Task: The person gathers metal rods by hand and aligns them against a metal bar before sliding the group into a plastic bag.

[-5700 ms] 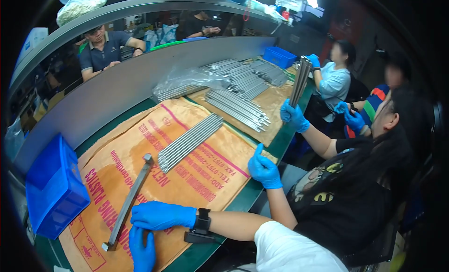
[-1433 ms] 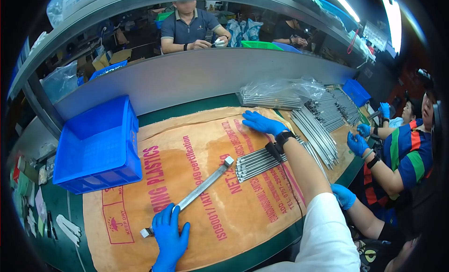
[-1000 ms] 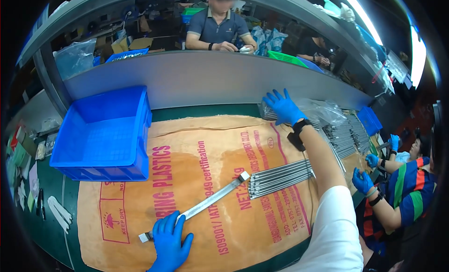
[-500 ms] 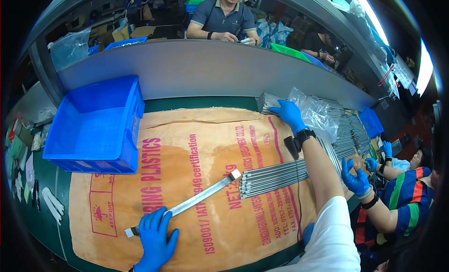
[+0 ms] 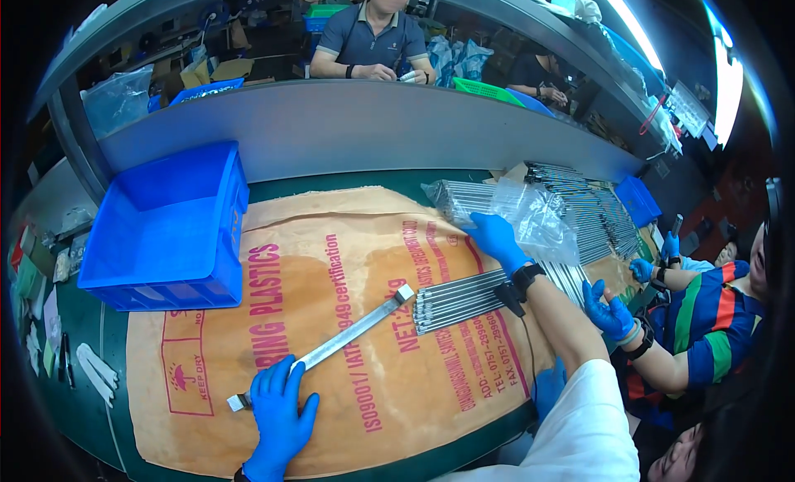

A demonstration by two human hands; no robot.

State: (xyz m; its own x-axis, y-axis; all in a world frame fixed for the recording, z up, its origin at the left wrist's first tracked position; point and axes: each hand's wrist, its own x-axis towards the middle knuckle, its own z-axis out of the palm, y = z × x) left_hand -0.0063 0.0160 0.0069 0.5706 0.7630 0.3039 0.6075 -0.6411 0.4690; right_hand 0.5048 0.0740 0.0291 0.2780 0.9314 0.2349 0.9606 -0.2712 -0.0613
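Note:
My left hand (image 5: 281, 416), in a blue glove, lies over the lower part of a flat metal bar (image 5: 352, 329) with a small block at each end. Its fingers stretch across the bar and the thumb stands apart. My right hand (image 5: 498, 240), also gloved, is at the near edge of a clear plastic bag of metal rods (image 5: 464, 202). Its fingers look closed on the bag edge, though the fingertips are partly hidden. Between the bar and my right forearm, a row of thin metal rods (image 5: 460, 300) lies side by side.
Under the work is a brown printed sack (image 5: 331, 416) on a green table (image 5: 91, 424). A blue bin (image 5: 161, 233) stands at the left. More rods (image 5: 571, 204) lie far right. A co-worker's gloved hand (image 5: 609, 312) is near my right arm. A grey partition (image 5: 364, 130) runs behind.
My right hand has come nearer, off the top of the bagged rods, and the bag has shifted left and nearer. My left hand stays on the bar. The whole view has shifted slightly.

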